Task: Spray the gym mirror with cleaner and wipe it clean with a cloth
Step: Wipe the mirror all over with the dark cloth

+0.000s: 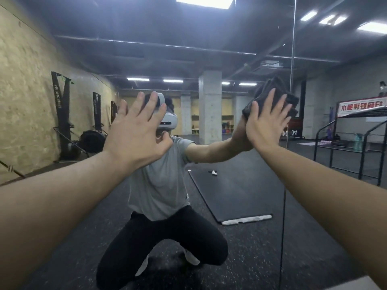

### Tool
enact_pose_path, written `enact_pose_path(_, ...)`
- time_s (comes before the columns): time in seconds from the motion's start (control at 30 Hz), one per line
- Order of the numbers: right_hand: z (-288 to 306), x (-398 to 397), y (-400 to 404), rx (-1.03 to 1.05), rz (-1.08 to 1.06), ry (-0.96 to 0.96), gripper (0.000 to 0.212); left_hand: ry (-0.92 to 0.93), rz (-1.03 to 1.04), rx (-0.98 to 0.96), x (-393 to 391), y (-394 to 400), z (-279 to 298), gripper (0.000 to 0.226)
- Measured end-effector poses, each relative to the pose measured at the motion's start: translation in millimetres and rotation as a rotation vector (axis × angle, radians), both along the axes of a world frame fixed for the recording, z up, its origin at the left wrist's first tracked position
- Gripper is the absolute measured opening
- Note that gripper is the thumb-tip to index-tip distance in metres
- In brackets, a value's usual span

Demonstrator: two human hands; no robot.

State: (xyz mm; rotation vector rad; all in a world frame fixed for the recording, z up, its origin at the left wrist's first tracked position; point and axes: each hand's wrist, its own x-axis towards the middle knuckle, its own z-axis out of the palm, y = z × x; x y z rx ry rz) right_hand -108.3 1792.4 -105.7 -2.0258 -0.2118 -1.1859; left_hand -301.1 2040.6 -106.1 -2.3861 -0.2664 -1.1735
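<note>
The gym mirror [230, 59] fills the whole view and reflects a crouching person in a grey shirt and a headset. My right hand [266, 124] presses a folded dark grey cloth [272, 95] flat against the glass with straight, spread fingers, right of centre at head height. My left hand [136, 132] is raised in front of the mirror at the left with fingers spread and holds nothing; whether it touches the glass I cannot tell. No spray bottle is in sight.
A vertical seam [291, 91] between mirror panels runs just right of the cloth. The reflection shows black rubber flooring, a dark mat [236, 191], rowing machines along the left wall [65, 122], a concrete pillar and a black metal rack [356, 143] at the right.
</note>
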Motion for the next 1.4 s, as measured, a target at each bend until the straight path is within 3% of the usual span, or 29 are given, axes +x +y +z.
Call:
enact_pose_path(0.27, -1.5, -65.7, 131.5, -0.503, 0.092, -0.488, 0.062, -0.026, -0.083, -0.029, -3.4, -0.8, 1.2, 0.078)
enact_pose_path(0.43, 1.1, -56.1, 113.1, -0.670, 0.149, -0.612, 0.057, 0.019, -0.085, -0.029, -10.5, -4.4, 6.4, 0.086)
enact_pose_path(0.5, 5.7, -41.2, 83.9, -0.652, 0.131, -0.555, 0.057, 0.044, -0.058, -0.046, -11.2, -5.1, 7.2, 0.091)
enact_pose_path(0.67, -2.2, -3.4, -8.8, -0.343, 0.060, -0.110, 0.062, 0.077, -0.078, -0.046, -21.0, -5.7, 19.4, 0.079)
enact_pose_path(0.8, 11.1, 3.0, -37.3, -0.175, 0.076, 0.011, 0.062, 0.011, -0.107, -0.050, -31.4, -4.8, 47.9, 0.066)
enact_pose_path(1.03, 43.4, -20.4, 32.0, -0.131, 0.048, -0.180, 0.061, 0.005, 0.034, -0.067, -19.5, 12.0, 59.1, 0.074)
enact_pose_path(1.27, 61.5, -82.1, 153.9, -0.581, 0.143, -0.539, 0.060, -0.001, 0.016, -0.061, -18.8, 12.7, 58.5, 0.076)
enact_pose_path(1.4, 63.1, -72.5, 138.2, -0.698, 0.184, -0.603, 0.059, 0.007, 0.013, -0.075, -23.5, 7.1, 59.8, 0.075)
